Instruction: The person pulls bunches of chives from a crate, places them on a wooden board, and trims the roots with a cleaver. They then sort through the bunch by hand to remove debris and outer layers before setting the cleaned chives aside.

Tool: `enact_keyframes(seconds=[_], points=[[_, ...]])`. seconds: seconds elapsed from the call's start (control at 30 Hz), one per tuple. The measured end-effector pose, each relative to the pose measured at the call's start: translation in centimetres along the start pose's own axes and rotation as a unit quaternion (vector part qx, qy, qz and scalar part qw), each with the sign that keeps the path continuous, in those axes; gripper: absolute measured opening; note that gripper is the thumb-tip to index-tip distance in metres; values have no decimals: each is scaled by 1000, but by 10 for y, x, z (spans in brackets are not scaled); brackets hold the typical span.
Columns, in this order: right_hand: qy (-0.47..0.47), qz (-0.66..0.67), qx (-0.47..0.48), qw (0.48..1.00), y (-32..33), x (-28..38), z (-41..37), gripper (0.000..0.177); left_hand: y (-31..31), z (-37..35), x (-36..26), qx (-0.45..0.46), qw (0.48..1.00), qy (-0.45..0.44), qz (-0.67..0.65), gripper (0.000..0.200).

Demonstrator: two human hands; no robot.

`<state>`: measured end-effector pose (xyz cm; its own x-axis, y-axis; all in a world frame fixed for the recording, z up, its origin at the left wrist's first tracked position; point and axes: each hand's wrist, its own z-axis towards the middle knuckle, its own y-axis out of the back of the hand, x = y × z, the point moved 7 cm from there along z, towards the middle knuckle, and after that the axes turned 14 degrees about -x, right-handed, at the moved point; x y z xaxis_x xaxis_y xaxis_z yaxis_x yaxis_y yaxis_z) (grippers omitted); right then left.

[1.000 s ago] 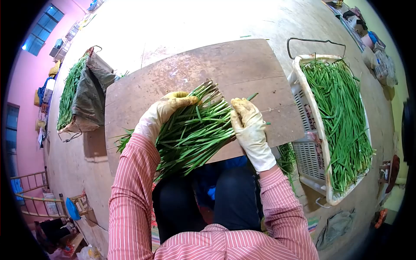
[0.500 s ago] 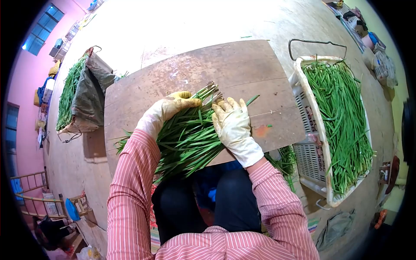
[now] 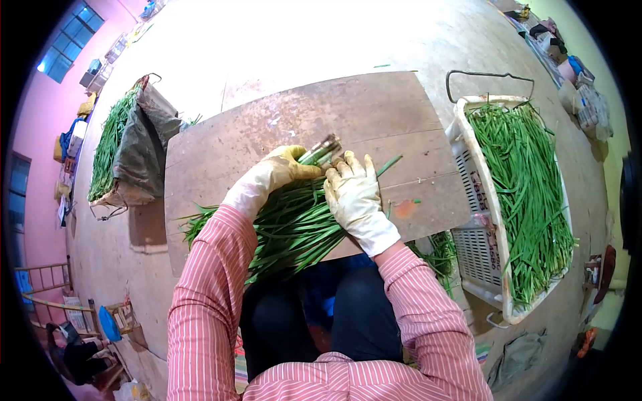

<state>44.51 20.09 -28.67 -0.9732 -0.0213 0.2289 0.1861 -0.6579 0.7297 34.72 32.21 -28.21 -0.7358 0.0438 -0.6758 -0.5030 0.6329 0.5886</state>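
- Left hand [image 3: 291, 165], gloved: closed round the green bundle [image 3: 294, 230] just below its stem ends [image 3: 328, 148], mid-frame.
- Right hand [image 3: 354, 200], gloved: fingers extended, slightly parted, laid against the bundle's right side — I have brought it inward from the right.
- Stem ends, change noted: gone from a loose fan to a narrow cluster; I judge the bundle better gathered for it.
- Green bundle, location: on the table [image 3: 388, 120], leaves trailing toward lower left and past the near edge.
- White crate [image 3: 495, 200], right of frame: long greens heaped inside.
- Grey cloth [image 3: 138, 157], left of frame — beside more greens [image 3: 110, 150].
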Motion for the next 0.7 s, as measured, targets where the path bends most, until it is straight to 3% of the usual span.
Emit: enact_keyframes(seconds=[0.07, 0.17, 0.23, 0.33, 0.37, 0.43, 0.47, 0.5, 0.53, 0.57, 0.63, 0.67, 0.7], points=[[-1, -10, 10, 1000, -5, -2, -4, 32, 16, 5, 0, -45, 998, -32, -6, 61], [-11, -5, 13, 1000, -6, -3, -6, 35, 55, -12, 1, -105, 985, 33, -134, 59], [-16, 7, 3, 1000, -3, -2, -5, 32, 103, -12, 3, -216, 971, -16, -103, 51], [-34, 3, 4, 999, -7, -4, -4, 34, 184, -43, -3, -339, 916, -113, -182, 33], [-43, -2, 7, 999, -9, -3, -4, 34, 225, -38, 8, -347, 907, -174, -164, 33], [-63, -41, 39, 996, -13, 2, -3, 38, 268, -72, -10, -411, 889, -161, -120, 27], [-81, -56, 48, 994, -15, 5, -2, 39, 307, -69, -8, -436, 850, -289, -65, 25], [-99, -71, 57, 991, -18, 10, -1, 40, 331, -75, -17, -493, 819, -282, 79, 28], [-106, -86, 46, 990, -25, 17, -4, 42, 345, -78, -20, -309, 825, -408, -240, 29], [-107, -80, 34, 990, -25, 27, -2, 44, 362, -74, -20, -345, 818, -410, -207, 34], [-123, -59, 35, 990, -28, 44, 0, 46, 372, -88, -44, -433, 773, -449, 115, 39], [-130, -40, 37, 990, -30, 50, 1, 47, 368, -94, -54, -431, 774, -449, 116, 39], [-135, -18, 39, 990, -31, 54, 2, 47, 354, -107, -72, -440, 736, -485, 172, 43]])
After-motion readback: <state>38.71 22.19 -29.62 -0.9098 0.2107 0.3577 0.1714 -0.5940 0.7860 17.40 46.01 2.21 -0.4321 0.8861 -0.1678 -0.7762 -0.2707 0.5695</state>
